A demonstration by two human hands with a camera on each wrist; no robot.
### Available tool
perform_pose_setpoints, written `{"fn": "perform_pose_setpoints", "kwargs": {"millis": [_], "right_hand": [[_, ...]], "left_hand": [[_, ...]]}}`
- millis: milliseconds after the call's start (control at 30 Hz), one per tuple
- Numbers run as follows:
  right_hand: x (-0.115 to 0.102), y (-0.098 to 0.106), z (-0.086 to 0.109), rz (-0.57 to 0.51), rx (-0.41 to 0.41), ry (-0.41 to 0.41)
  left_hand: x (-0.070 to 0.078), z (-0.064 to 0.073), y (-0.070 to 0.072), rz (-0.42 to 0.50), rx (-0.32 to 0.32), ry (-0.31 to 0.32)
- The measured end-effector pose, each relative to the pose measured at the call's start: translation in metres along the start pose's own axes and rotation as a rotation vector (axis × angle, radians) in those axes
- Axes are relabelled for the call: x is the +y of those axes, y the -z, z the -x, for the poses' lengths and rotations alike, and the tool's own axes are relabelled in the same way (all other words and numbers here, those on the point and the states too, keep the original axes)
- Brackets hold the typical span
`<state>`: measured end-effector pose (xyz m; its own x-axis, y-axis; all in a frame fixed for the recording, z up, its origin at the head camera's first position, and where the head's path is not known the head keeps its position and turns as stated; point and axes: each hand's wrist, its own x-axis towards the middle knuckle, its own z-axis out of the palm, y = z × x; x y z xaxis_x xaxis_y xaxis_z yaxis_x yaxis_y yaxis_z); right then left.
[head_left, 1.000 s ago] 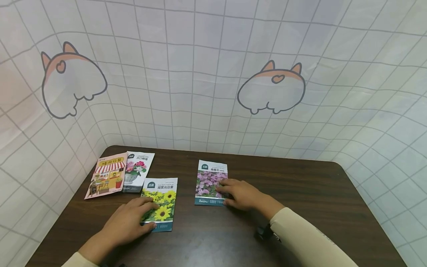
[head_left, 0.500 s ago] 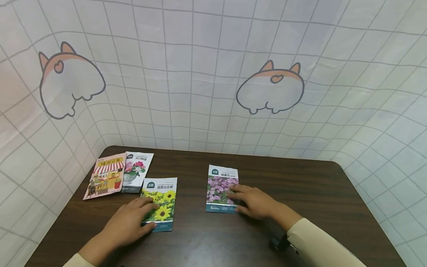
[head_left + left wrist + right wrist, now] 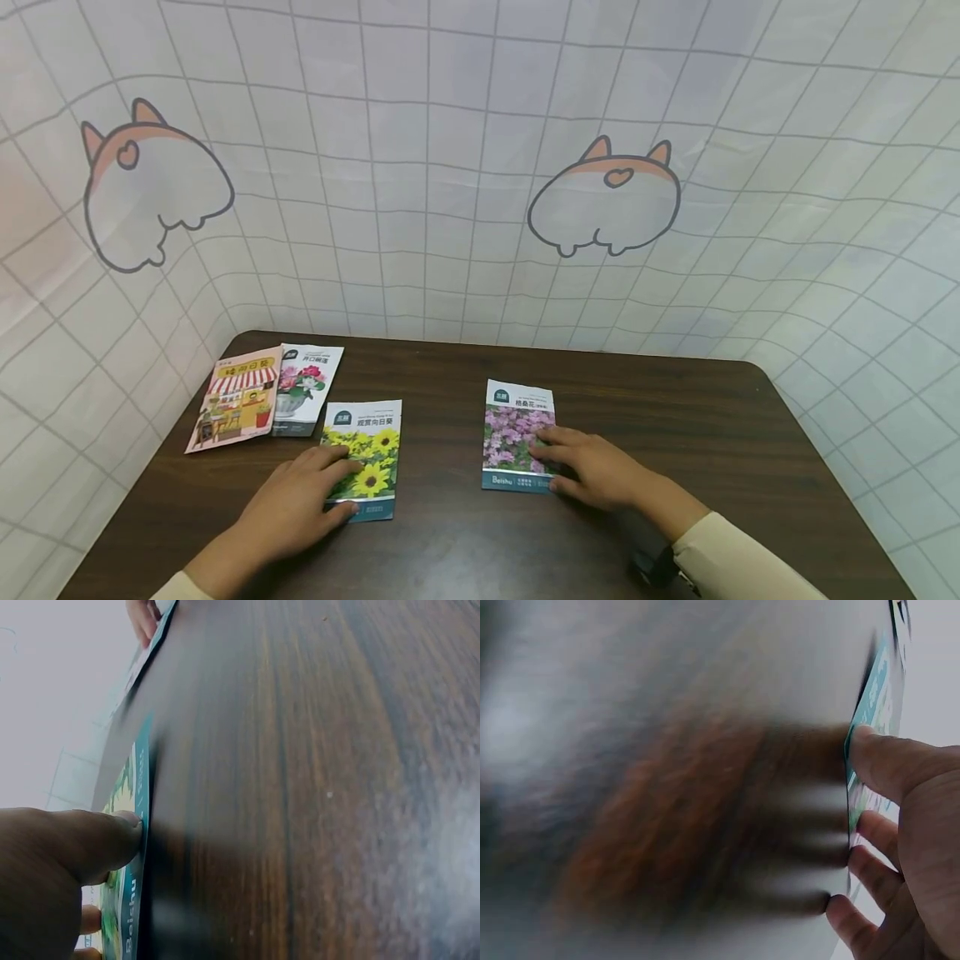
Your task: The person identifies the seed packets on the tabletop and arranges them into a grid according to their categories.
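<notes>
In the head view, my left hand [image 3: 296,504] rests on the left side of a yellow sunflower seed packet [image 3: 375,450], fingertips on its face. The left wrist view has the thumb [image 3: 112,832] pressing near the packet's teal bottom strip. To the right, my right hand [image 3: 596,468] touches the right edge of a purple-flower seed packet [image 3: 510,433] that lies face up on the table. Its fingers are spread and relaxed, covering part of the printed flowers. In the right wrist view, the thumb [image 3: 881,761] lies on the teal strip, with the other fingertips along the side.
A pink seed packet [image 3: 232,400] with a shop picture overlaps a white seed packet [image 3: 307,387] with a bowl of pink flowers at the table's back left. The dark brown table [image 3: 675,408] meets a white grid-patterned curtain [image 3: 420,167] behind and at both sides.
The right hand has slid the purple-flower packet to the right and a little nearer to me. The left hand and the sunflower packet have stayed in place.
</notes>
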<state>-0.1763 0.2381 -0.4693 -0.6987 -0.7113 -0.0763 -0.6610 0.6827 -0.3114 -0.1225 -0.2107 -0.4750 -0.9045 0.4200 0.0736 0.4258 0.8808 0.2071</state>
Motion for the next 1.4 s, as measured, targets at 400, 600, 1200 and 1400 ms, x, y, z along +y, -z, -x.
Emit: {"fn": "perform_pose_setpoints", "kwargs": {"millis": [400, 600, 1200, 1400], "right_hand": [[0.004, -0.003, 0.021, 0.004, 0.016, -0.008], [0.004, -0.003, 0.031, 0.0, 0.016, -0.005], [0.003, -0.003, 0.068, 0.003, 0.061, -0.01], [0.004, -0.003, 0.075, 0.02, 0.061, 0.005]], "left_hand": [[0.007, -0.006, -0.006, -0.015, 0.017, -0.029], [0.014, -0.009, -0.007, -0.008, 0.015, -0.046], [0.031, -0.016, -0.013, 0.015, 0.005, -0.125], [0.037, -0.017, -0.012, 0.015, -0.031, -0.154]]}}
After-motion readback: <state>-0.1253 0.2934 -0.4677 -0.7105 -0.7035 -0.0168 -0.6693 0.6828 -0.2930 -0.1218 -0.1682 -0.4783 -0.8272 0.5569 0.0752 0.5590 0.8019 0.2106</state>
